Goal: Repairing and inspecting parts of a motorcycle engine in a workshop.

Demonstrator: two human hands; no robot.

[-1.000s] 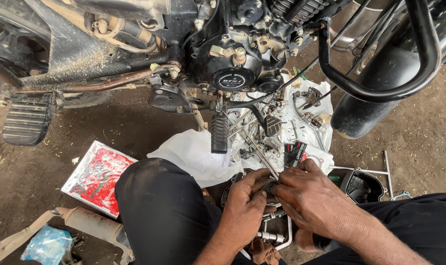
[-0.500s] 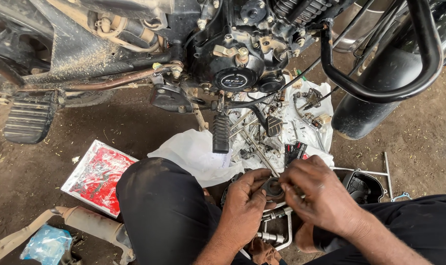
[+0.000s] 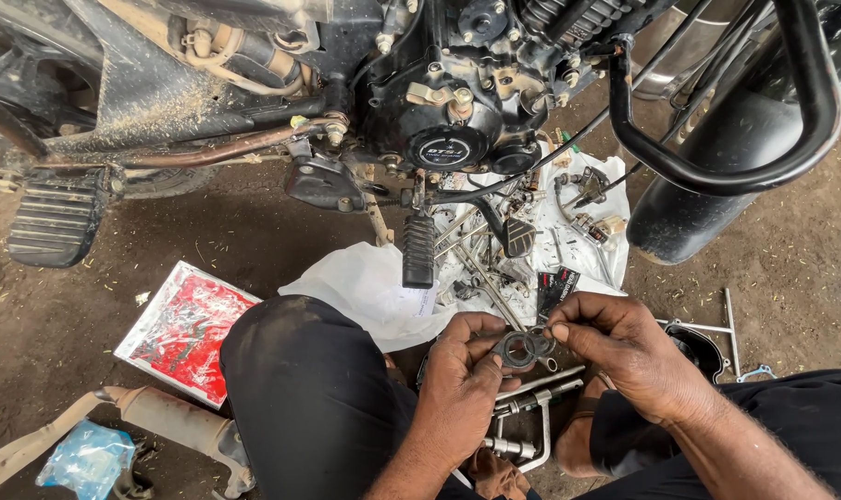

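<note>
Two hands are pinched on one small dark metal ring-shaped part (image 3: 524,347), left hand (image 3: 462,389) beneath, right hand (image 3: 624,347) beside; if dropped, it could be lost among loose parts on the white cloth (image 3: 374,287) ahead.

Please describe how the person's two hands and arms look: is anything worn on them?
The left hand and right hand are bare: no gloves, rings or watch show. Both forearms are uncovered, with no sleeves in view. The fingers look smudged with dark grime.

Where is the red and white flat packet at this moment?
In the head view, the red and white flat packet lies on the dirt ground at lower left, beside the person's dark-trousered knee.
</note>
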